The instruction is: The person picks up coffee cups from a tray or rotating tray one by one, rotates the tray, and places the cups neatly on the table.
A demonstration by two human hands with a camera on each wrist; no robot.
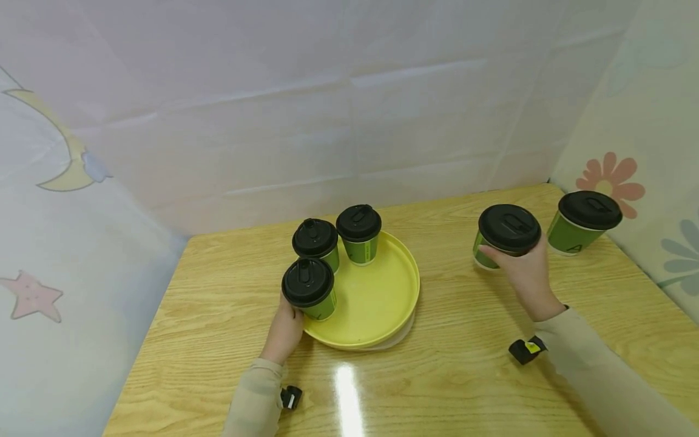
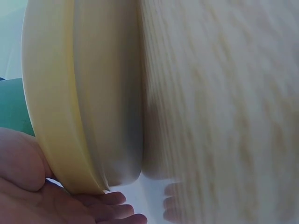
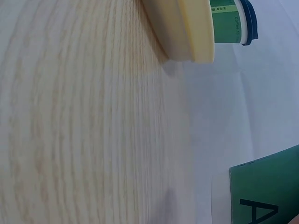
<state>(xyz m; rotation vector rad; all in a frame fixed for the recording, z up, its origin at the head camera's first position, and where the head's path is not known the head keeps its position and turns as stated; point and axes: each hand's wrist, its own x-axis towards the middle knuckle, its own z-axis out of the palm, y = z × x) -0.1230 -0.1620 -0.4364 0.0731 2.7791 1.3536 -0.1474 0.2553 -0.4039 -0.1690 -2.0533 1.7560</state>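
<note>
Sleeves (image 1: 606, 370) lie nearest. Three cups (image 1: 310, 288) are on the tray (image 1: 377, 300); two are not: the right hand (image 1: 524, 276) grips one cup (image 1: 508, 228), and a far cup (image 1: 583, 221) stands beside it. Well away, the left hand (image 1: 286, 329) touches the tray's edge; whether it grips is hard to tell. Only the right wrist view shows the held cup's A (image 3: 259, 204).

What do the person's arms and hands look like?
The left hand and right hand are bare. Beige sleeves cover the forearms. A small black device shows at each wrist: the right one has a yellow patch, the left a pale mark.
</note>
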